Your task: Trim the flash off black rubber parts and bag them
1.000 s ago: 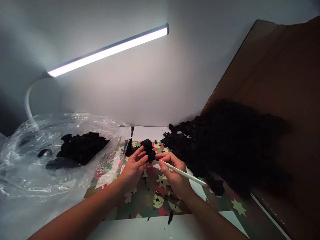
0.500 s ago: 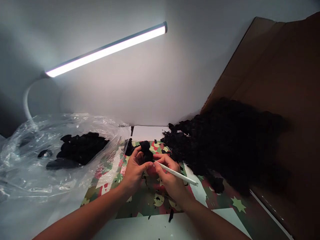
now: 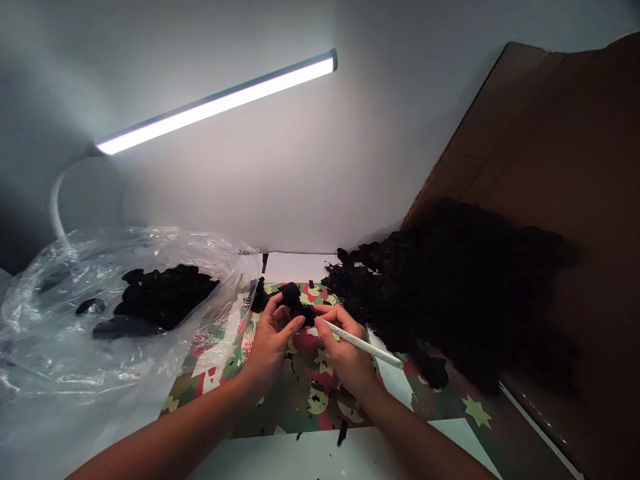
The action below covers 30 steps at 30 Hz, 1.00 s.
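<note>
Between my hands, over the middle of the mat, is a black ridged piece that looks like moulded rubber. My left hand is closed around its left side, thumb in front and fingers behind. A white pen-like tool rests in the pinched fingers of my right hand. Its handle slants down to the right, and its tip meets the right side of the black piece. The tip itself is too small and dark to make out.
A clear plastic bag holding dark rounded pieces lies at left. A large heap of black scraps spreads at right before a cardboard box. A lit tube lamp hangs above. Patterned paper carries black crumbs.
My right hand and the white tool have shifted slightly to the right. The black piece has turned a little in my left hand.
</note>
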Motion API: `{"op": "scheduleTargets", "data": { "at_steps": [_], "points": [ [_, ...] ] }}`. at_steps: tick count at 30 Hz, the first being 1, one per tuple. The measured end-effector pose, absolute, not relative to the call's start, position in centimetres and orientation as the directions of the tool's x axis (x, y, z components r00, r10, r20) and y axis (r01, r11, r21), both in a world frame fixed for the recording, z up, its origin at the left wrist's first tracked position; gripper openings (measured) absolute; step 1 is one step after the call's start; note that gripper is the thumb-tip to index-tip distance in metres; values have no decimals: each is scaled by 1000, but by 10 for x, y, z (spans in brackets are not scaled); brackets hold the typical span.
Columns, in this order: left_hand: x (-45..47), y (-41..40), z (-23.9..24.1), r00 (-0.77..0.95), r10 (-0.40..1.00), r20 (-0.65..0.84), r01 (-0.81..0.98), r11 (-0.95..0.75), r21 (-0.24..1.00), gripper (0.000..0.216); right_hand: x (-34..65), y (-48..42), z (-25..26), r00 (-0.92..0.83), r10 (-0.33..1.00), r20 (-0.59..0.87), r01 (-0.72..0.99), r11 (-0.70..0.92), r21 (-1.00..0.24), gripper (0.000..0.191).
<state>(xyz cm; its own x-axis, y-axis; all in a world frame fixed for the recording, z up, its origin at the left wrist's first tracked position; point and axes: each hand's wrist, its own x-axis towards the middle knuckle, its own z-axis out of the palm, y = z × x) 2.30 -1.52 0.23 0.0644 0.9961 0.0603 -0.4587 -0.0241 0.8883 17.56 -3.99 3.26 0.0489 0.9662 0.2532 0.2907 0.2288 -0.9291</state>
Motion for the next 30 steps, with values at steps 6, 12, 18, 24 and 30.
{"op": "scheduleTargets", "data": {
  "at_steps": [6, 12, 18, 24, 30],
  "points": [
    [23, -15, -5, 41, 997, 68, -414, -45, 909, 57, 168, -41, 29, 55, 942, 332, 395, 284, -873, 16],
    [24, -20, 0, 47, 996, 71, -430, -44, 902, 55, 167, -40, 25, 15, 898, 440, 454, 386, -803, 15],
    [23, -18, 5, 78, 997, -21, -550, 61, 833, 62, 175, -19, 18, 67, 929, 365, 498, 286, -819, 16],
    [23, -21, 9, 180, 983, -45, -608, 147, 780, 62, 192, 0, 13, 130, 919, 373, 545, 248, -801, 21],
    [16, -21, 12, 409, 904, -126, -590, 367, 719, 43, 216, 12, 17, 170, 892, 418, 586, 250, -771, 17]
  ]
}}
